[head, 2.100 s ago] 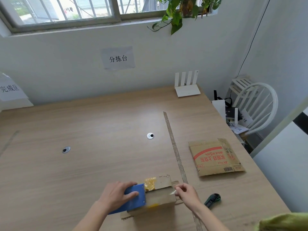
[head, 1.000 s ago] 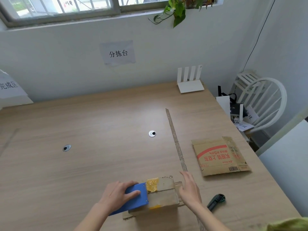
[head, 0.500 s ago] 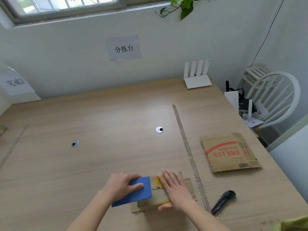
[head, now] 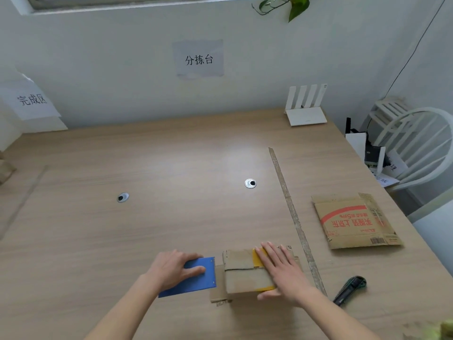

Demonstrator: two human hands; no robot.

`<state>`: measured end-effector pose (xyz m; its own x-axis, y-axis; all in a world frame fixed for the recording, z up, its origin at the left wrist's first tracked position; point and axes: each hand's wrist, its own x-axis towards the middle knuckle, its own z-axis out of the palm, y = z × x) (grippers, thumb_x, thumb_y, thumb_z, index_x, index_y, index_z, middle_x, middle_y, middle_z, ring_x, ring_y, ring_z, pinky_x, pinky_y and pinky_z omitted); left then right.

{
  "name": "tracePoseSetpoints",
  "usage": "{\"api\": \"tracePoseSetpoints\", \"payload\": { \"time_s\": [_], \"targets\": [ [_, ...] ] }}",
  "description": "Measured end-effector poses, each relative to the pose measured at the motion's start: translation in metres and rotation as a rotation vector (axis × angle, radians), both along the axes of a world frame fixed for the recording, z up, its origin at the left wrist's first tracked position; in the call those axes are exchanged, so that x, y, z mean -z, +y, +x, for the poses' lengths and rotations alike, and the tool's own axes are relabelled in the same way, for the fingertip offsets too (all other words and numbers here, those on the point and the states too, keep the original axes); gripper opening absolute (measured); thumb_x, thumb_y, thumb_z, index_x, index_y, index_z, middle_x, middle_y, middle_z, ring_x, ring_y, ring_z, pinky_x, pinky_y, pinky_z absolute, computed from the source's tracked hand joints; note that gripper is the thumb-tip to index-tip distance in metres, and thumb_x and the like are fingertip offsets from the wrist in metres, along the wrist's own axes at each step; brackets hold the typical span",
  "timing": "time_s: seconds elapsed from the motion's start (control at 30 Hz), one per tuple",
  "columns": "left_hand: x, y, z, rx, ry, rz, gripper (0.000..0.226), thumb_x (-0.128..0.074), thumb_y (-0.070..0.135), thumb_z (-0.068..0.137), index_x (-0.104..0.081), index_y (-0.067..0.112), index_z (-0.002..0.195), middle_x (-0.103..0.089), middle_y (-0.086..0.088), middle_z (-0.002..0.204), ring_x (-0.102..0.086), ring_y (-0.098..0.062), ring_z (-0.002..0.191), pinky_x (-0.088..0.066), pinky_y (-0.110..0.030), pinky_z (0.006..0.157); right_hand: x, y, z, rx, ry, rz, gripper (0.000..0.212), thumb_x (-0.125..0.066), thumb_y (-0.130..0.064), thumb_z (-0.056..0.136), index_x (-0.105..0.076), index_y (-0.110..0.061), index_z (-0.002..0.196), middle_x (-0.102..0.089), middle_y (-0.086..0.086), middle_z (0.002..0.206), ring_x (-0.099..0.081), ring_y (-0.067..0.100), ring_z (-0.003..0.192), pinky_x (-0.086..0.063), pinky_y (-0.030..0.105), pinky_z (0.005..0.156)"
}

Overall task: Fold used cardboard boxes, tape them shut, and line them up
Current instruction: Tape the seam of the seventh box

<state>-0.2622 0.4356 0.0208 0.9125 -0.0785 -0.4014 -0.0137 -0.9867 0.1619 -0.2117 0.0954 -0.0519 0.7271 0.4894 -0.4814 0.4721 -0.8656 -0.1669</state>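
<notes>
A paper sign (head: pixel 198 58) taped to the wall reads 分拣台. A second sheet (head: pixel 33 99) at the far left reads 完成区. The flattened cardboard box (head: pixel 355 222) on the tabletop bears red characters and a barcode — seen upside down, too small to read.
</notes>
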Motion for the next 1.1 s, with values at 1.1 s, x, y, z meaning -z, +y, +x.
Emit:
{"api": "tracePoseSetpoints", "payload": {
  "time_s": [1.1],
  "targets": [
    [0.133, 0.023, -0.081, -0.123, -0.393, 0.082, 0.056, -0.041, 0.045, 0.083, -0.050, 0.035, 0.137, -0.045, 0.000, 0.057, -0.035, -0.023, 0.037, -0.020, -0.027, 0.044, -0.003, 0.008, -0.017, 0.013, -0.174, 0.049, 0.086, -0.001, -0.083, 0.090, 0.017, -0.034, 0.158, 0.022, -0.013, 0.166, 0.030, 0.006, 0.148, 0.013, 0.042, 0.124]
  ]
}}
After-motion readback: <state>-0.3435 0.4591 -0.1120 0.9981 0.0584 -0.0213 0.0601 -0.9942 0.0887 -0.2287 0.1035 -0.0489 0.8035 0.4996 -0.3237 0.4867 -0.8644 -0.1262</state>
